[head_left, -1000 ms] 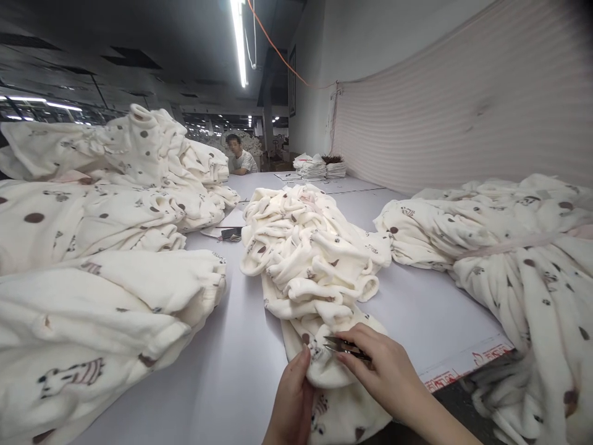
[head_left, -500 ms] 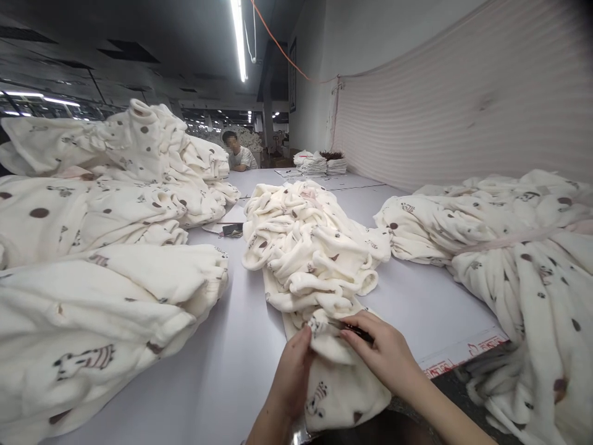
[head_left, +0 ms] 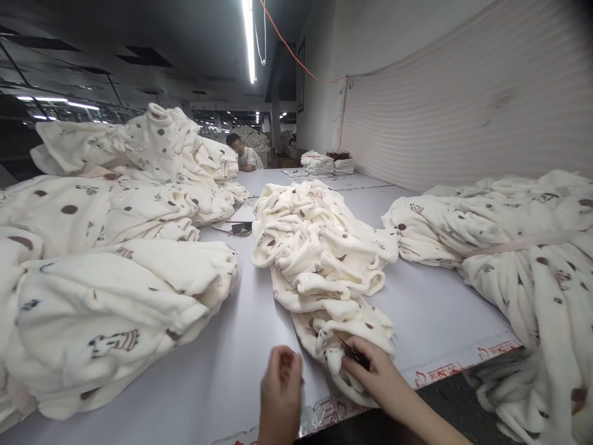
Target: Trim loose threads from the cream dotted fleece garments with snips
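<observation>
At lower centre, the right hand point(head_left: 370, 368) grips snips point(head_left: 356, 356) over the cloth point(head_left: 319, 247); the left hand point(head_left: 280, 389) is curled, whether holding anything I cannot tell.

- Cream plush fabric bundle printed with brown spots and small animal figures point(head_left: 319, 247) lay crumpled lengthwise on the white table point(head_left: 245, 346), its near end beside the left hand point(head_left: 280, 382).
- Slim dark snips point(head_left: 356, 355) sat tilted in the right hand point(head_left: 370, 371), over the cloth's near folds.

The right hand point(head_left: 373, 369) holds dark snips point(head_left: 357, 356) over the cream printed fabric point(head_left: 319, 247).
</observation>
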Available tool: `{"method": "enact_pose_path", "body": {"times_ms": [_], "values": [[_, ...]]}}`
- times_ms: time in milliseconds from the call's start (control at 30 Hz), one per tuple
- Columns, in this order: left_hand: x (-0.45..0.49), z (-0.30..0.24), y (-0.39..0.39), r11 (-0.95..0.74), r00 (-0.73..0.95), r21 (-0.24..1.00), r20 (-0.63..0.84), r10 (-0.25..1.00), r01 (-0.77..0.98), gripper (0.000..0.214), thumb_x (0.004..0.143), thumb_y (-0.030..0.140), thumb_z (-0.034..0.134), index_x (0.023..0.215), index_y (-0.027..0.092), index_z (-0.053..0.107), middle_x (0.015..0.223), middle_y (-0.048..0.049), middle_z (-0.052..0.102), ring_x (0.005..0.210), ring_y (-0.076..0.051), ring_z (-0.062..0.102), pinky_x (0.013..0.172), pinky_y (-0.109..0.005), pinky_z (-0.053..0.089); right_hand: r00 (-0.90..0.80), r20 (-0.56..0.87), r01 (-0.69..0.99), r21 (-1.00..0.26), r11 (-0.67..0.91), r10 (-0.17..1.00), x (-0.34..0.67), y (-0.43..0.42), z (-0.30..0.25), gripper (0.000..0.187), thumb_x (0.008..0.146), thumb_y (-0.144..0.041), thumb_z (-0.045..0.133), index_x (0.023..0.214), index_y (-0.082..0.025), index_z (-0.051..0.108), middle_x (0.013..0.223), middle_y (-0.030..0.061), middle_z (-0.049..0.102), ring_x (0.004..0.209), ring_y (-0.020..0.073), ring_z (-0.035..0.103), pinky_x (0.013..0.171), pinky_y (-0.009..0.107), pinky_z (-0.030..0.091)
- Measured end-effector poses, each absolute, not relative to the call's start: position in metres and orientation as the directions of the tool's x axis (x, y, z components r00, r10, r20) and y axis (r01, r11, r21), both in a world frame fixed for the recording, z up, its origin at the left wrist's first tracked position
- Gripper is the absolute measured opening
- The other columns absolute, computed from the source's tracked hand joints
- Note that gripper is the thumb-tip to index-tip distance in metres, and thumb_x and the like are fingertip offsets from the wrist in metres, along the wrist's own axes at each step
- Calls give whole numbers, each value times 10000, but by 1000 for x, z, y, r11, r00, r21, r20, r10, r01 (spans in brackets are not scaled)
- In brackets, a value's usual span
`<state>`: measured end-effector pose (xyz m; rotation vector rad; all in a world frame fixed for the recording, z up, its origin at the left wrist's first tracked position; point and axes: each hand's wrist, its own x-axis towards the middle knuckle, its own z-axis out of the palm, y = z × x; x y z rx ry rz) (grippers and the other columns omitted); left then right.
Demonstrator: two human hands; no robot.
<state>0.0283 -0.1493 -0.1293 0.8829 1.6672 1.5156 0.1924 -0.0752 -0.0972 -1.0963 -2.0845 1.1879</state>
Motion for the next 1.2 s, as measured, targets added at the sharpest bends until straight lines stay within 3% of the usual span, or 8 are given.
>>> {"method": "enact_pose_path", "body": {"times_ms": [167, 367, 633, 800, 900, 1000, 1100, 1200], "values": [[68, -136, -154, 11, -322, 1000, -19, 947, -26, 254, 758, 386, 618, 936, 211, 570, 801, -32, 641, 718, -191, 574, 641, -269, 456, -560, 73, 220, -947, 233, 826, 193, -74, -81, 157, 839, -276, 506, 967, -209, 568, 919, 25, 637, 898, 198, 586, 793, 296, 459], [62, -126, -150, -134, -508, 989, 80, 857, -70, 237, 825, 411, 527, 944, 206, 542, 831, -30, 618, 747, -189, 566, 677, -264, 444, -564, 150, 530, -688, 495, 812, 211, -80, -64, 270, 718, -75, 456, 892, -253, 561, 947, 14, 579, 834, 188, 559, 730, 286, 447], [59, -124, -154, -174, -499, 985, 161, 851, 22, 197, 826, 364, 532, 937, 204, 564, 866, -40, 625, 796, -199, 581, 723, -276, 448, -620, 157, 611, -519, 598, 769, 202, -91, -47, 195, 883, -326, 493, 1043, -304, 602, 971, 28, 599, 848, 198, 602, 715, 289, 461], [59, -117, -151, -206, -525, 969, 107, 844, -134, 300, 786, 390, 606, 1015, 196, 594, 982, -71, 659, 906, -222, 603, 788, -284, 457, -585, 273, 652, -401, 643, 764, 204, -87, -63, 281, 792, -179, 521, 1049, -285, 564, 935, 16, 619, 781, 195, 604, 653, 280, 445], [55, -115, -147, -123, -365, 951, 11, 931, -285, 326, 774, 412, 626, 987, 167, 664, 972, -83, 690, 915, -244, 607, 815, -313, 452, -500, 344, 682, -409, 606, 795, 201, -73, -71, 283, 740, -85, 460, 943, -254, 561, 852, -2, 636, 737, 181, 607, 625, 261, 419], [52, -112, -141, 23, -145, 818, -130, 981, -575, 352, 839, 413, 550, 1020, 140, 680, 926, -91, 710, 909, -252, 618, 822, -349, 461, -396, 396, 740, -396, 543, 828, 193, -57, -74, 120, 765, -137, 475, 821, -221, 539, 738, 1, 627, 679, 191, 597, 594, 266, 393], [49, -111, -136, 19, -110, 677, -147, 983, -736, 339, 872, 346, 518, 1082, 125, 666, 1011, -104, 702, 1012, -252, 596, 907, -362, 434, -410, 335, 761, -387, 521, 848, 188, -51, -70, 87, 767, -147, 497, 772, -221, 541, 740, 1, 631, 673, 193, 595, 579, 262, 386], [48, -112, -132, -4, -120, 595, -157, 980, -804, 326, 879, 308, 514, 1099, 120, 663, 1054, -103, 697, 1072, -245, 574, 964, -364, 407, -493, 255, 672, -495, 550, 832, 191, -58, -61, 121, 798, -196, 541, 885, -261, 592, 867, -15, 653, 788, 180, 616, 643, 247, 429]]}}
